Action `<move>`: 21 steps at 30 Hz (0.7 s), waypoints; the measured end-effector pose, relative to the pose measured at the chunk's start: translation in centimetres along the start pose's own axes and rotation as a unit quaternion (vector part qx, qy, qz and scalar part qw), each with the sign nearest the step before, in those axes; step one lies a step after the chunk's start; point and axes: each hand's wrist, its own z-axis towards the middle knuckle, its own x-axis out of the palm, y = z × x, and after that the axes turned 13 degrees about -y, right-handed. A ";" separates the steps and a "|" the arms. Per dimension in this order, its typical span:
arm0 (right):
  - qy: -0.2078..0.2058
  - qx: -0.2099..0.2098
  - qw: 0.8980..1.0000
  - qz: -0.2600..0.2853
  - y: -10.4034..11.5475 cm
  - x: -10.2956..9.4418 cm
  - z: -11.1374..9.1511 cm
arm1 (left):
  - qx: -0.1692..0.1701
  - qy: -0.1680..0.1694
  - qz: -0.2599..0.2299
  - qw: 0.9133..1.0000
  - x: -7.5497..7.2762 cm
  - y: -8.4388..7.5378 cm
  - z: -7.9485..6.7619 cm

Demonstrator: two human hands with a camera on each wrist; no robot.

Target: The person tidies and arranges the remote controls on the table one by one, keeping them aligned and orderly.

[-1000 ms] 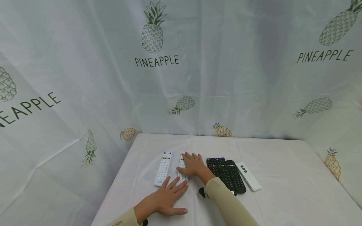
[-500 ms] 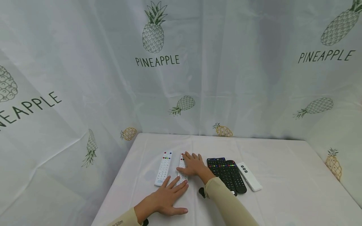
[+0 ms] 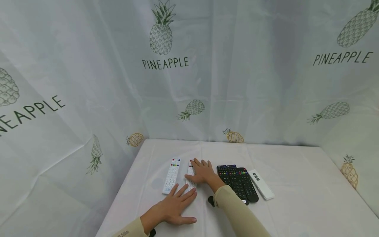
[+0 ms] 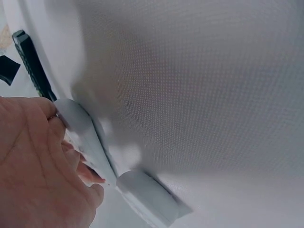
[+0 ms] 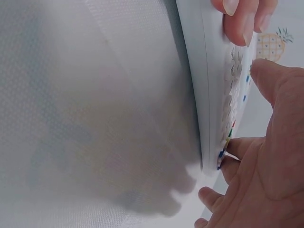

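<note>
I see almost no change from half a second ago: the backdrop (image 3: 254,82) sits a touch higher in my head view, while hands and remotes keep their places on the table (image 3: 299,177). The middle remote (image 3: 190,171) lies nearer the table's left edge than its right. Neither hand grips it: the left hand (image 3: 175,209) spreads its fingers over the near end, the right hand (image 3: 203,172) over the far end. The left remote (image 3: 171,176) lies beside it, towards the left edge; three black remotes (image 3: 235,181) and a slim remote (image 3: 261,185) lie towards the right edge.
</note>
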 end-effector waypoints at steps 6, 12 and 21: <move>0.002 -0.001 1.000 0.001 -0.1 0.3 0.0 | -0.003 0.004 -0.006 1.000 0.5 0.1 -0.2; 0.004 0.000 1.000 0.005 -0.1 0.3 0.2 | -0.008 0.009 -0.008 1.000 0.5 0.3 -0.3; 0.001 -0.004 1.000 0.007 0.0 0.4 0.4 | -0.010 0.010 -0.011 1.000 0.1 0.4 -0.2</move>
